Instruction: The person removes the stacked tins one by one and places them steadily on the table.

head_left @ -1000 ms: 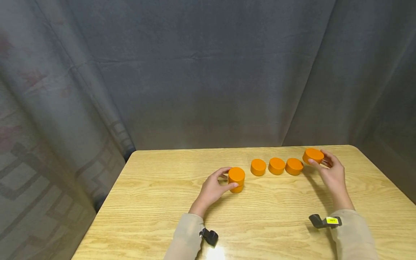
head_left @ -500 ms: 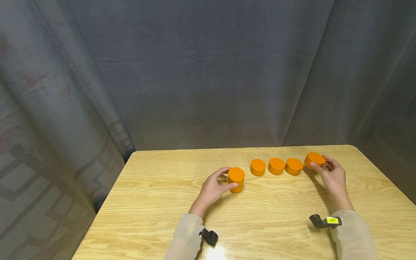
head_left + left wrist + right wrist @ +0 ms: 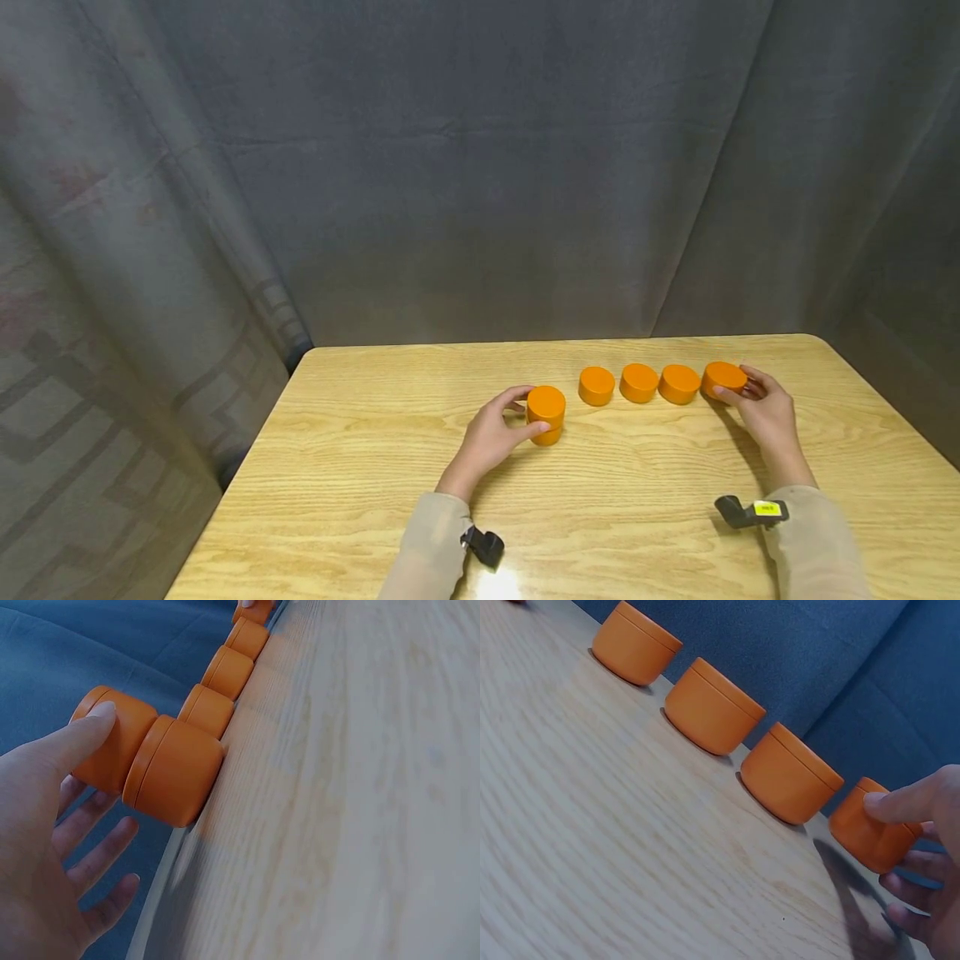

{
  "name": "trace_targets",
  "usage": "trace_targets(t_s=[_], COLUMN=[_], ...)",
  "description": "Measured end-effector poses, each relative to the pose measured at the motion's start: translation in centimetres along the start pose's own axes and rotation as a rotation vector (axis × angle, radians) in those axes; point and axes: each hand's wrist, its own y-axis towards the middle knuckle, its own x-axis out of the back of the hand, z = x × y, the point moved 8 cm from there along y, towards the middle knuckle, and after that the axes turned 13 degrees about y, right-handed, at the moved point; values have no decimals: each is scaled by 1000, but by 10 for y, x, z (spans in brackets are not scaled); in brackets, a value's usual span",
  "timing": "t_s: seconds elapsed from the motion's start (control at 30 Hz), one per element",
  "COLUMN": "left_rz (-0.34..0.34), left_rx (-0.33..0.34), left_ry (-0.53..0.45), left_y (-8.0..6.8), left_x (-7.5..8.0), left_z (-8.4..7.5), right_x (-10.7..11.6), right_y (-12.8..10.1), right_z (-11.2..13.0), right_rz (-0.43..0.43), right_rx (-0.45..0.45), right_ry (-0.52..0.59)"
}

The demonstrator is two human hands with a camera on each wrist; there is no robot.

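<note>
My left hand (image 3: 491, 437) holds an orange round lidded tin (image 3: 546, 403) between thumb and fingers. That tin sits on a second orange tin (image 3: 174, 772), making a stack of two; the lower one stands on the table. Over on the right, my right hand (image 3: 768, 412) grips another orange tin (image 3: 723, 379) at the right end of a row, thumb on its near side. In the right wrist view, this tin (image 3: 870, 832) is close over its shadow; whether its base touches the table I cannot tell.
Left of the right hand's tin, three more orange tins stand in a row: one tin (image 3: 596, 387), a middle tin (image 3: 638, 383) and a third tin (image 3: 678, 385). The wooden table (image 3: 600, 492) ends at a grey curtain (image 3: 480, 208) behind.
The right hand has lowered its tin toward the table, at the row's right end. The left hand and the stack stay where they were.
</note>
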Motion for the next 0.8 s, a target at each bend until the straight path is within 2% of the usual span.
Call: trace_targets(t_s=[0.27, 0.57, 0.8], left_rz=[-2, 6, -4], left_rx=[-1, 3, -13], left_ry=[2, 8, 13], left_y=[0, 0, 0], left_x=[0, -1, 0], left_z=[-1, -2, -3], right_x=[-3, -4, -6], right_y=[1, 1, 1], right_z=[-4, -4, -5], right_rz=[46, 108, 136], right_rx=[-11, 73, 63], right_ry=[-20, -67, -59])
